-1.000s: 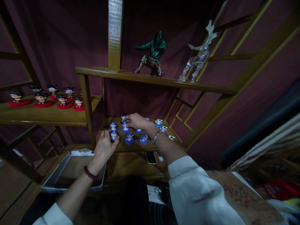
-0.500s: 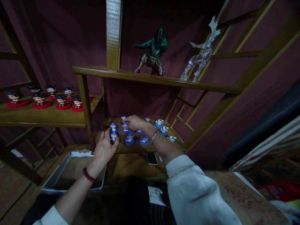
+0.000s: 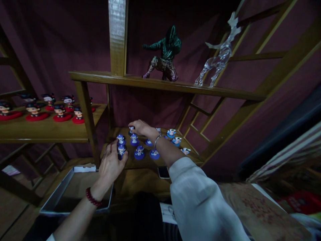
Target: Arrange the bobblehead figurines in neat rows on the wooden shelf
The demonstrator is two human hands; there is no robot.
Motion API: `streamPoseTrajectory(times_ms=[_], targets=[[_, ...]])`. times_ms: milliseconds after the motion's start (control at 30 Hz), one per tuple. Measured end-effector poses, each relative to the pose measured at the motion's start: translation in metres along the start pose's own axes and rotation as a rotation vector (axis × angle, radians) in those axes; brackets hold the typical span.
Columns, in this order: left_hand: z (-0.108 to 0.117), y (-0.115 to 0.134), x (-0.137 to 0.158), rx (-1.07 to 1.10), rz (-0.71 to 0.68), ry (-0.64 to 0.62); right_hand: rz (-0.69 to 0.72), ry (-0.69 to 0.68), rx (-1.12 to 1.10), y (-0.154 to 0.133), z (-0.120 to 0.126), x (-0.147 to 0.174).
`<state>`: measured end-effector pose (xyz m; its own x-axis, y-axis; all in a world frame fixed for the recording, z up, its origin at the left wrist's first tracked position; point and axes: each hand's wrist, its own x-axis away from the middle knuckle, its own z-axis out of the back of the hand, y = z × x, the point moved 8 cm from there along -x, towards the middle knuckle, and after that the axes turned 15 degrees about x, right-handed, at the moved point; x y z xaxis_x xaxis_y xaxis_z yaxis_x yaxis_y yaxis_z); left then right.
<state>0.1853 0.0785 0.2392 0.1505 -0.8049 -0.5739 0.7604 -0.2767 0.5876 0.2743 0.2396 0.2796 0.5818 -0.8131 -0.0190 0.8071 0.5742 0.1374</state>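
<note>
Rows of small purple-based figurines stand on a low wooden shelf. My left hand curves around the front-left figurine, thumb on its right side and fingers on its left. Just behind that stands another purple figurine. My right hand reaches over the shelf, its fingers pinched at a small dark-and-white figurine in the back row. The right wrist and forearm cover part of the figurines behind them. Blue-based figurines line the shelf's right side.
An upper shelf with a green-hooded statue and a clear deer spans above my hands. Red-based figurines stand on the left shelf. Below are an open box and a phone.
My right hand has moved back from a purple figurine in the middle row to the figurine behind it. My left hand stays around the front-left figurine. The view has shifted slightly.
</note>
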Motion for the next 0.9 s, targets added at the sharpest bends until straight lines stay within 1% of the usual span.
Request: streamPoseTrajectory(times_ms=[167, 400, 633, 767, 900], targets=[[-0.002, -0.001, 0.000, -0.013, -0.009, -0.003, 0.012, -0.040, 0.017, -0.003, -0.005, -0.005], [-0.003, 0.000, -0.001, -0.025, -0.033, -0.003, -0.023, -0.030, 0.029, 0.000, -0.008, -0.008], [-0.004, -0.001, -0.001, -0.016, -0.008, -0.032, -0.046, -0.044, 0.029, -0.003, -0.008, -0.007], [-0.003, -0.002, 0.000, -0.017, 0.003, -0.023, -0.049, -0.017, 0.018, 0.000, 0.001, 0.000], [-0.003, -0.002, 0.000, -0.018, 0.016, -0.027, -0.060, 0.084, -0.011, 0.010, 0.023, 0.017]])
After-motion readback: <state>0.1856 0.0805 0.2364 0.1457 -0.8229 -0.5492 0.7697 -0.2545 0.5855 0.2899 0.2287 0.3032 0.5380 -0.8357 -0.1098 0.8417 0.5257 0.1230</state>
